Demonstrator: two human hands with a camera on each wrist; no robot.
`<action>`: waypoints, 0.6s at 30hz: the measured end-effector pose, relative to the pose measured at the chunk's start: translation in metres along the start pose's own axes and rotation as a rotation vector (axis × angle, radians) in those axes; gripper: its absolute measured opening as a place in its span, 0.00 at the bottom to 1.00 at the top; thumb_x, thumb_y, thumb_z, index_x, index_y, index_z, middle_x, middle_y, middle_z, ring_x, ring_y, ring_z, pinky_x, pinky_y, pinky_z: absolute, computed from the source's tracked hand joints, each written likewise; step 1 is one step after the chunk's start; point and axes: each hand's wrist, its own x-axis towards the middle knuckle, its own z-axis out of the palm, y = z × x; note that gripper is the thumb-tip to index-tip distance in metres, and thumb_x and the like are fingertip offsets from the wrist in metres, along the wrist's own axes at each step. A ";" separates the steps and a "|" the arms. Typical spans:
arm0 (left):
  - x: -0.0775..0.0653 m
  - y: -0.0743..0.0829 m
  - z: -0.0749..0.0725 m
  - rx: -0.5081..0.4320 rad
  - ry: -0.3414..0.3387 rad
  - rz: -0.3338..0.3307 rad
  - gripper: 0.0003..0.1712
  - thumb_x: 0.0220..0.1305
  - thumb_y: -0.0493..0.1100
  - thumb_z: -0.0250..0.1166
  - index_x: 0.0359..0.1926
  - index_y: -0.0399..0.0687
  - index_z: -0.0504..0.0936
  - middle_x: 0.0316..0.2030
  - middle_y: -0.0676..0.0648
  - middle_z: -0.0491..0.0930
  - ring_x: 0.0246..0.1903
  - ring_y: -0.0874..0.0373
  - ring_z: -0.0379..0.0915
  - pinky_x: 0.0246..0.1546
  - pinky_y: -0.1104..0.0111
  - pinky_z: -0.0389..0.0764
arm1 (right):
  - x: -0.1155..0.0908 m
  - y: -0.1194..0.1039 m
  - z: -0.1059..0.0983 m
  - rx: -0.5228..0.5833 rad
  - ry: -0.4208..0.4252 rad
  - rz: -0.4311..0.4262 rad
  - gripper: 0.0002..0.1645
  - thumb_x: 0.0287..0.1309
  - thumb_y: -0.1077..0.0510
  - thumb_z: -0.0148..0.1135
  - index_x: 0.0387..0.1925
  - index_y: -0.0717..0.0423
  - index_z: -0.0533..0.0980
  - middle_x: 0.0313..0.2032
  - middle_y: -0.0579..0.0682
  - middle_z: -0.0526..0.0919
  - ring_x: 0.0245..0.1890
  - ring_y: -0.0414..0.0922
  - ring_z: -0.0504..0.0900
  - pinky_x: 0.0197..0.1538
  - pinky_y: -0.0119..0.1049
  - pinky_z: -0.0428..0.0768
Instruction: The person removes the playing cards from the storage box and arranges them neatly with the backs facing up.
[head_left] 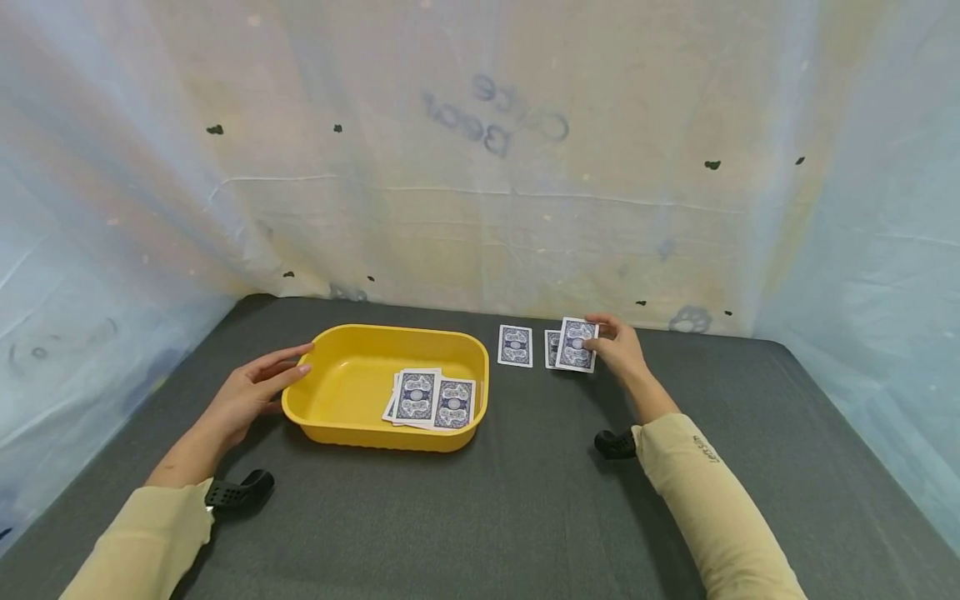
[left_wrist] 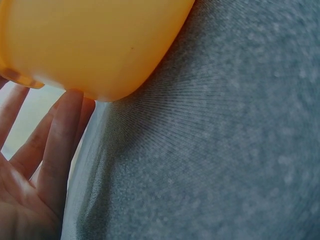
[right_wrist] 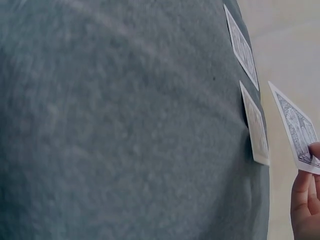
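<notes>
At the back right, my right hand [head_left: 619, 350] pinches a blue-and-white playing card [head_left: 573, 345] between thumb and fingers, back side showing. The right wrist view shows this held card [right_wrist: 295, 130] raised above the table. Partly behind it in the head view, a second card [head_left: 551, 350] lies face down on the cloth, with another face-down card [head_left: 515, 347] to its left. My left hand [head_left: 238, 398] touches the left end of a yellow tray [head_left: 375, 435]. In the left wrist view its fairly straight fingers [left_wrist: 60, 145] rest against the tray's outer wall.
Several overlapping cards [head_left: 417, 395] lie face down inside the tray, toward its right. Dark grey cloth [head_left: 517, 517] covers the table. Translucent plastic sheeting [head_left: 480, 250] hangs behind the back edge and along both sides. Black straps are on both wrists.
</notes>
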 end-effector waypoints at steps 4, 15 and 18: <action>0.000 0.000 0.000 -0.004 -0.001 0.001 0.40 0.65 0.65 0.56 0.72 0.56 0.61 0.67 0.35 0.63 0.42 0.73 0.72 0.46 0.56 0.81 | 0.001 0.003 -0.003 -0.013 0.009 0.016 0.28 0.55 0.68 0.58 0.60 0.61 0.71 0.54 0.66 0.73 0.52 0.56 0.75 0.49 0.44 0.73; 0.001 0.000 0.000 -0.011 -0.001 0.006 0.39 0.65 0.64 0.57 0.72 0.56 0.62 0.67 0.36 0.64 0.40 0.76 0.72 0.45 0.58 0.81 | 0.007 0.012 -0.012 -0.042 0.056 0.069 0.29 0.59 0.71 0.50 0.64 0.63 0.67 0.58 0.66 0.71 0.56 0.56 0.72 0.47 0.35 0.70; 0.000 0.000 0.000 -0.011 -0.002 0.008 0.39 0.65 0.64 0.57 0.72 0.57 0.62 0.67 0.36 0.64 0.41 0.76 0.72 0.46 0.58 0.81 | 0.008 0.015 -0.015 -0.046 0.072 0.074 0.30 0.58 0.71 0.49 0.64 0.64 0.68 0.57 0.66 0.72 0.54 0.54 0.72 0.44 0.31 0.69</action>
